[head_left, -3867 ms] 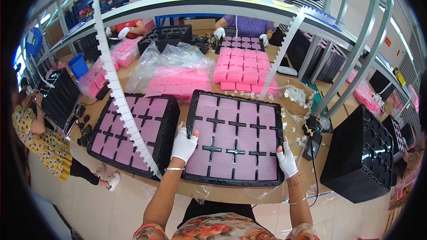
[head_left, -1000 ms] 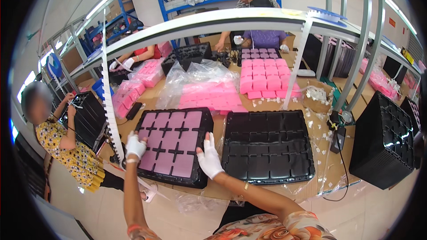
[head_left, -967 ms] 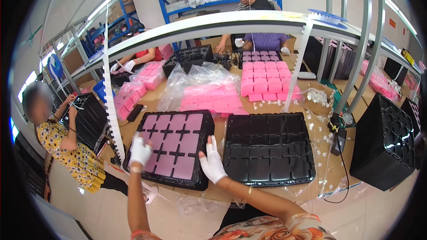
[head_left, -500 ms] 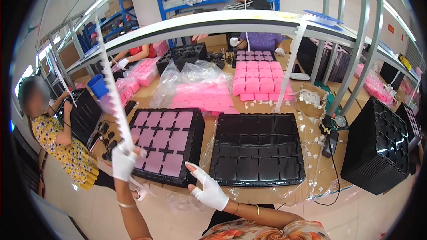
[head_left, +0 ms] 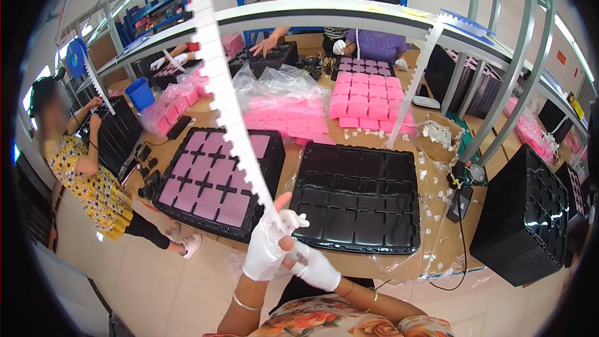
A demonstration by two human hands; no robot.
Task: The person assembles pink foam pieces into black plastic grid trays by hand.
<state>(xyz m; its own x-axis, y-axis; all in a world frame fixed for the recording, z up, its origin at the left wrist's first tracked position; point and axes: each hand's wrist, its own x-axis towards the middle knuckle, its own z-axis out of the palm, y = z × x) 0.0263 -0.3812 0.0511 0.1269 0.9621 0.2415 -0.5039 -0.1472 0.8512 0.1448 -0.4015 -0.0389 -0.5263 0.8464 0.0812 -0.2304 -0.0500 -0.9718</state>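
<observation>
Your left hand (head_left: 267,246) carries the lower end of the white toothed strip (head_left: 219,81) in to meet your right hand (head_left: 317,269). Half a second ago that hand and the strip were out along the left edge of the mauve-panelled tray (head_left: 271,162), and your right hand was spread on its own near the tray's front right corner. Now the two come together low in front of the bench (head_left: 444,246), near the gap between that tray and the black tray (head_left: 355,195).

The strip runs up from your left fingers, slants across the mauve panels in this view and passes in front of the white rail (head_left: 349,7). Your left hand is narrowed on its end, with one bare fingertip raised beside it. Your right hand reaches in close behind, its fingertips partly covered by the left, so I cannot tell whether they hold anything.

Judging by this, your work has passed from the trays to the strip: both trays lie on the bench with neither hand gripping them, and both your hands are at the strip's end.
</observation>
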